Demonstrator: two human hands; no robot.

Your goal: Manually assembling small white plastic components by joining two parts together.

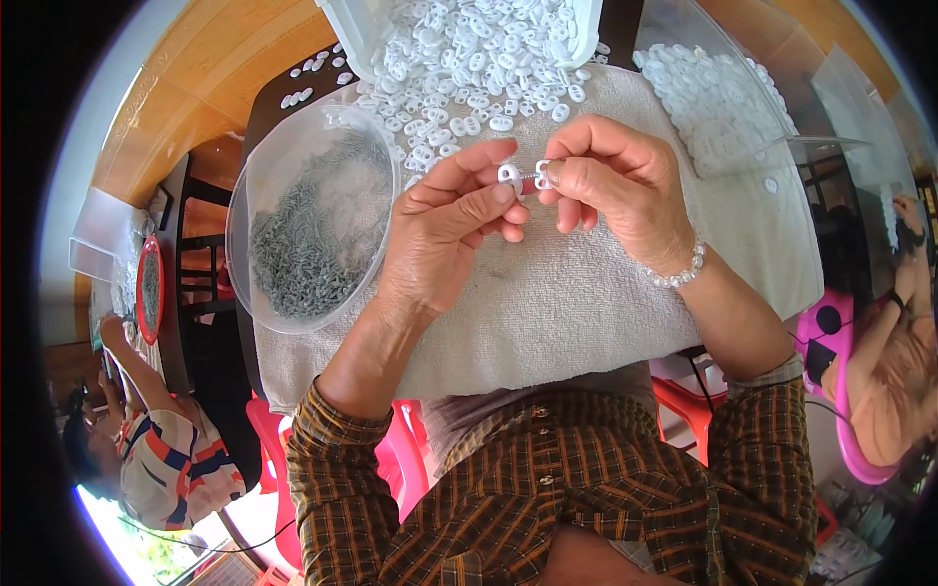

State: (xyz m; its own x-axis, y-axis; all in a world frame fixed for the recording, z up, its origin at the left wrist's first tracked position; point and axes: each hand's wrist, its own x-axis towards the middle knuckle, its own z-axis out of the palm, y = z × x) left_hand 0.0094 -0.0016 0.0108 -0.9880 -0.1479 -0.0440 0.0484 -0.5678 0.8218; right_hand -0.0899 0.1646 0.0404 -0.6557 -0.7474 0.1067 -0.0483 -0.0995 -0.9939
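Observation:
My left hand (437, 223) pinches a small white oval plastic piece (509, 175) between thumb and fingertips. Facing it, my right hand (625, 186) grips a second white plastic piece (542, 175) with holes in it. A thin grey, ridged piece (529, 177), which looks like a small spring, bridges the gap between the two. Both hands are held over the towel (528, 313). Left of them, a round clear tub (236, 234) contains a heap of small grey spring-like pieces (303, 264).
Beyond my hands, a white bin (342, 34) spills many two-holed white pieces (469, 59) onto the towel. A clear box (791, 137) at the far right holds more white pieces. Other people work at the left (166, 459) and right (884, 381), with a red-rimmed tray (149, 290) at the left.

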